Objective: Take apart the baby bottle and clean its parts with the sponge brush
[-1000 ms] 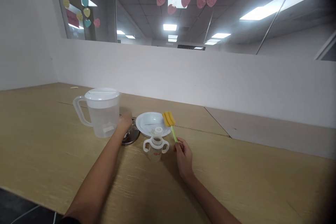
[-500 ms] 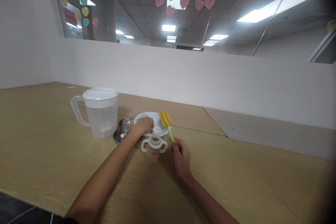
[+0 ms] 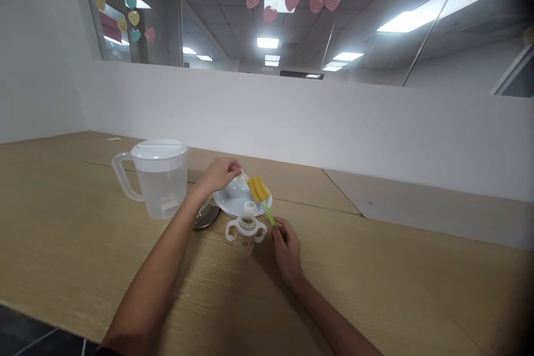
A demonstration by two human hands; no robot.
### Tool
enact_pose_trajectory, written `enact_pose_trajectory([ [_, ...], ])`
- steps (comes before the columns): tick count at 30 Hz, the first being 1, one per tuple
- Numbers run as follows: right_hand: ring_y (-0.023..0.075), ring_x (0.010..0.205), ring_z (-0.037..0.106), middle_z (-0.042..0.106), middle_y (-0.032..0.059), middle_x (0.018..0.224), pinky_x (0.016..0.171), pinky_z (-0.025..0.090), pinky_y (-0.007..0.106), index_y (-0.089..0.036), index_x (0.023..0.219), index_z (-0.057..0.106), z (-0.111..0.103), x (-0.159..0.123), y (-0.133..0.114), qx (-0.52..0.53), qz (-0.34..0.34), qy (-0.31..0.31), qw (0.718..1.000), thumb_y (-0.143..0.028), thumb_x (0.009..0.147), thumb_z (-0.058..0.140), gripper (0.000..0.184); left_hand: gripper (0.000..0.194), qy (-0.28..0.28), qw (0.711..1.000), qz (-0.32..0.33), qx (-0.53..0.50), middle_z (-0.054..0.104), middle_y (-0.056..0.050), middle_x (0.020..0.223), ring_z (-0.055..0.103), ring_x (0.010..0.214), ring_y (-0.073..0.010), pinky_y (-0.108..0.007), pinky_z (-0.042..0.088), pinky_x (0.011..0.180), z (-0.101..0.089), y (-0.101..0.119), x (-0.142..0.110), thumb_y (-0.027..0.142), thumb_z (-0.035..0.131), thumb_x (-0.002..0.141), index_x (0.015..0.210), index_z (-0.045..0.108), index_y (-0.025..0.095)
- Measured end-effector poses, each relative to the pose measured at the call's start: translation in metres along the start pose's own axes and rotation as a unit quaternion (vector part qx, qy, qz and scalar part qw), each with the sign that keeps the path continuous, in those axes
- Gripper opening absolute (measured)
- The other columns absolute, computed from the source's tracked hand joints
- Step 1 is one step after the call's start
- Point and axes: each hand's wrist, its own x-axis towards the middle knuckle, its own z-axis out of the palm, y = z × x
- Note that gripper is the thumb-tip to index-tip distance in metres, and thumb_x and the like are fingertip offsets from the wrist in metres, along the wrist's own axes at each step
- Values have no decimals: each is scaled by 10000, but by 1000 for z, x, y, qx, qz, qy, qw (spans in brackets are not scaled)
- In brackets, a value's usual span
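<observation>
A brush (image 3: pixel 268 213) tilts left — yellow sponge head (image 3: pixel 258 189) up — beside a translucent piece (image 3: pixel 243 176) above the bowl (image 3: pixel 227 208).

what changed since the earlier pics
The left hand moved right from the dark tray to the white bowl, then lifted a small clear piece up beside the yellow sponge brush. The right hand still holds the brush; the bottle and jug stayed put.

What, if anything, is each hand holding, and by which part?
The right hand holds the yellow sponge brush by its green handle. The left hand pinches a small translucent piece, apparently near its top.
</observation>
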Motion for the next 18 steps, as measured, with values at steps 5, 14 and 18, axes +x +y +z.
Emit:
enact_pose_trajectory([
  [5, 113, 559, 385, 430, -24, 576, 537, 328, 219, -122, 935, 597, 1, 2, -3, 4, 34, 19, 999, -398, 717, 470, 374, 217, -37, 978, -94, 180, 668, -59, 945, 611, 849, -156, -238, 461, 763, -32, -12, -11, 189, 542, 744, 936, 640, 161],
  [14, 126, 587, 424, 503, 8, 630, 540, 351, 226, -115, 928, 597, 1, 1, -10, 34, 48, 19, 998, -449, 694, 479, 425, 126, -311, 884, -278, 212, 686, -70, 697, 633, 645, -153, -201, 490, 606, -1, -52, -8, 85, 676, 551, 669, 675, 127],
  [18, 123, 586, 424, 516, 11, 645, 536, 344, 224, -115, 927, 598, 1, 0, -9, 40, 48, 17, 998, -445, 686, 491, 422, 59, -318, 877, -282, 224, 691, -92, 726, 649, 684, -183, -246, 515, 662, 13, -54, -8, 108, 693, 563, 612, 665, 123],
])
